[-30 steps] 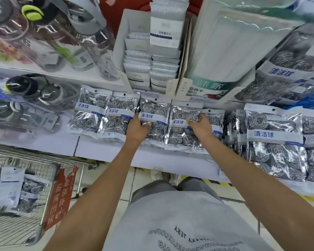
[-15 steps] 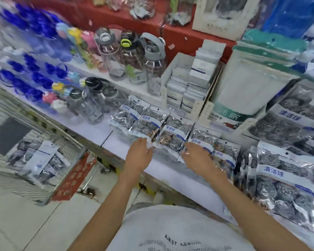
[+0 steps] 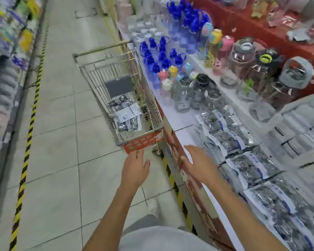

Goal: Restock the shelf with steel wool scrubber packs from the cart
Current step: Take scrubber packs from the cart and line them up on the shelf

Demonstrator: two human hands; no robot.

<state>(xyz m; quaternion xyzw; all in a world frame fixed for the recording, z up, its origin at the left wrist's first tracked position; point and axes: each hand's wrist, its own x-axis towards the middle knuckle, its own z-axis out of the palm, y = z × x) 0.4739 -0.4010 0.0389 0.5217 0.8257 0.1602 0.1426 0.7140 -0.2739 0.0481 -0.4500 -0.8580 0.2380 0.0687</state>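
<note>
Left hand (image 3: 135,169) and right hand (image 3: 199,164) both empty, fingers straight and loosely spread, held out over the aisle beside shelf edge (image 3: 181,124). Scrubber packs (image 3: 246,165) lie in a row on shelf; more packs (image 3: 125,115) in cart (image 3: 140,142) ahead.

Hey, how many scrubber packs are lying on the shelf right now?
5 scrubber packs in a row along the shelf: farthest, second, third, fourth, nearest. More may be hidden underneath or out of frame.
</note>
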